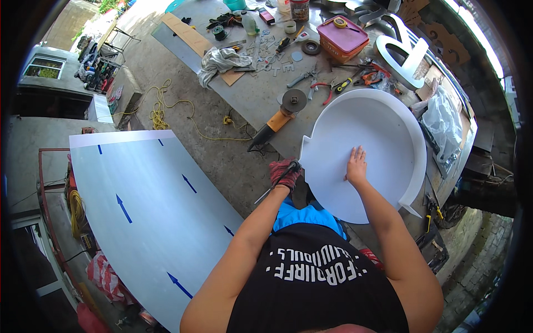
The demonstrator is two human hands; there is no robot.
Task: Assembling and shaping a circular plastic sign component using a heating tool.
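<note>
Your left hand [285, 173], in a red glove, grips a dark tool [294, 165] with 1 thin shaft pointing down and to the left; its exact kind is hard to make out. That hand is at the left edge of the round white piece [363, 130], though you cannot tell whether the tool touches it. Your right hand [357, 164], bare, lies palm down on the white piece's flat face with its fingers spread, grasping nothing.

The white piece is right in front of you, its far part over the metal table [250, 94] and its near part reaching past the edge toward your body. A raised white strip [416, 144] curves around its far and right sides, with 1 end sticking out at the lower right.

Just left of the white piece, an orange and black angle grinder [275, 122] rests at the table's edge, its disc toward the far side. Beyond are red-handled pliers [328, 95] and an orange tub [343, 36] with a pink lid. A clear plastic bag [443, 122] lies to the right. On your left stretches a long pale sheet [150, 188] with blue arrows, beyond which a yellow cord [159, 116] lies on the floor.
</note>
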